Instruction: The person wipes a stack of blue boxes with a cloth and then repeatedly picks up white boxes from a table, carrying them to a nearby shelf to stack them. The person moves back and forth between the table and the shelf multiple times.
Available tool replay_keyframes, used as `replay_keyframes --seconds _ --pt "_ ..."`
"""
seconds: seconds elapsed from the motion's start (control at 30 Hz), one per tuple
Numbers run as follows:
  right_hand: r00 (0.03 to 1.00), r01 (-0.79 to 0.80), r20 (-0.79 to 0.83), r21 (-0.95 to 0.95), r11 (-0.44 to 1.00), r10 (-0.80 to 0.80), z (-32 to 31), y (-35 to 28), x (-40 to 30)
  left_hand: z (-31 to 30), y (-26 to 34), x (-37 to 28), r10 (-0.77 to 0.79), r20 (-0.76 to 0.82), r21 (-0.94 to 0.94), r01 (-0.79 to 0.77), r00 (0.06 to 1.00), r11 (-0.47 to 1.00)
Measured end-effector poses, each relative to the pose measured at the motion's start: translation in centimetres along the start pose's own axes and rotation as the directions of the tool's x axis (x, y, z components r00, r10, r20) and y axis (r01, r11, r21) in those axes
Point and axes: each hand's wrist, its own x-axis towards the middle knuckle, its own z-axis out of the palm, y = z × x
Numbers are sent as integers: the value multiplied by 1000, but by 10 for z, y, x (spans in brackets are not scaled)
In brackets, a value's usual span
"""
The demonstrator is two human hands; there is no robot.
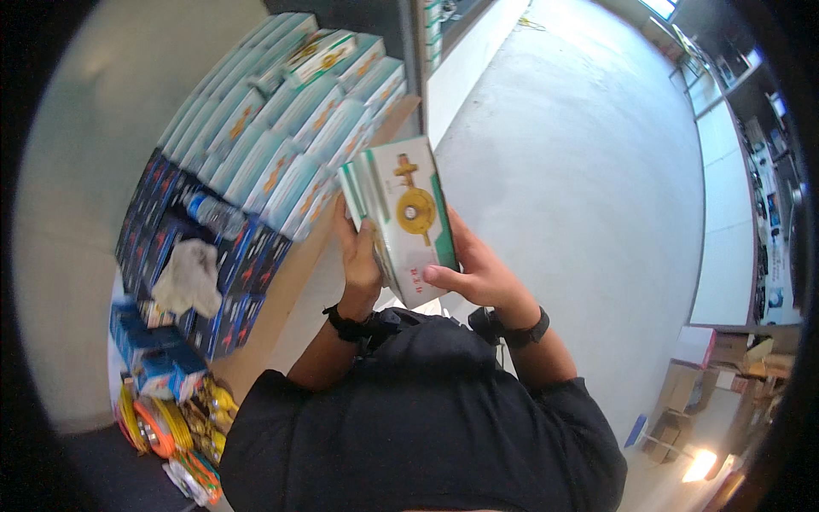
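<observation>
A white and green cardboard box (414, 211) printed with a brass gas pressure regulator is held between both hands in front of my chest. My left hand (359, 256) grips its left side, the thumb lying along the edge. From the right, my right hand (480, 272) clasps it with the thumb on the printed face; the other fingers are partly hidden behind the box. To the left of the hands, rows of similar pale green and white boxes (275, 121) are stacked, with a printed box (326, 59) lying on top.
Dark blue boxes (249, 269) carry a plastic bottle (217, 216) and a pale cloth (189, 275). Coiled yellow and orange hoses (160, 425) sit at lower left. Pale floor (569, 173) stretches to the right, towards a white display counter (723, 211) and open cartons (681, 390).
</observation>
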Motion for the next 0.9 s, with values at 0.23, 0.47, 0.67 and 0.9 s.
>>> replay_keyframes --seconds 0.23,0.47,0.67,0.9 --pt "944 -84 -313 74 994 103 -143 9 21 113 -94 145 -341 253 -22 358 905 934" --pt "656 147 -746 276 950 115 -263 11 69 233 -126 307 -421 525 48 468 739 882" --pt "646 410 -758 440 799 86 -361 27 117 291 -170 392 -438 463 125 432 771 893" --pt "852 267 -502 659 703 148 -526 49 216 315 -230 494 -343 146 113 329 928 938"
